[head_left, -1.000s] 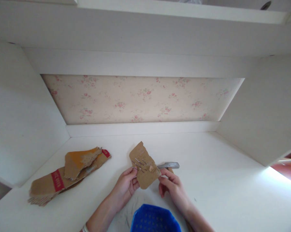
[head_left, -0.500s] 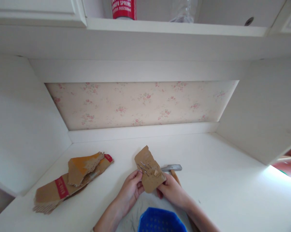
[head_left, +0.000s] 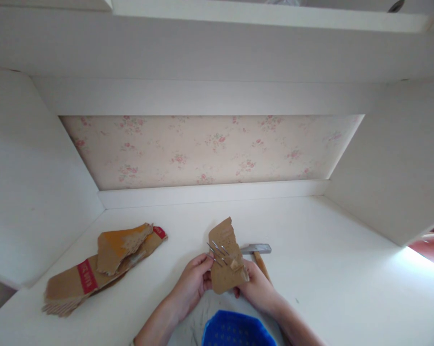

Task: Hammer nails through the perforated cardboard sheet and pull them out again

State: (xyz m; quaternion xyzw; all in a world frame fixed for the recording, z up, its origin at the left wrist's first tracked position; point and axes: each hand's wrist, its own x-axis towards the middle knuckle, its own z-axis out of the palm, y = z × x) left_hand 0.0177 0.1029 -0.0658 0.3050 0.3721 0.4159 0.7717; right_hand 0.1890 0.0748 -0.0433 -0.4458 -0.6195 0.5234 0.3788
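Both hands hold up a torn brown cardboard piece (head_left: 227, 262) with several thin metal nails (head_left: 217, 252) stuck through it. My left hand (head_left: 194, 283) pinches its left edge, fingertips close to the nails. My right hand (head_left: 257, 287) grips the lower right edge from behind, its fingers curled. A hammer (head_left: 257, 252) with a metal head and wooden handle lies on the white desk (head_left: 328, 274) just behind my right hand.
A pile of torn cardboard scraps (head_left: 101, 259) with red and orange print lies at the left. A blue perforated basket (head_left: 238, 331) sits at the bottom edge below my hands. White side panels and floral wallpaper (head_left: 209, 149) enclose the desk.
The cardboard piece has turned more upright and shifted slightly right. My right hand has slid lower behind it. The view tipped up and back down.
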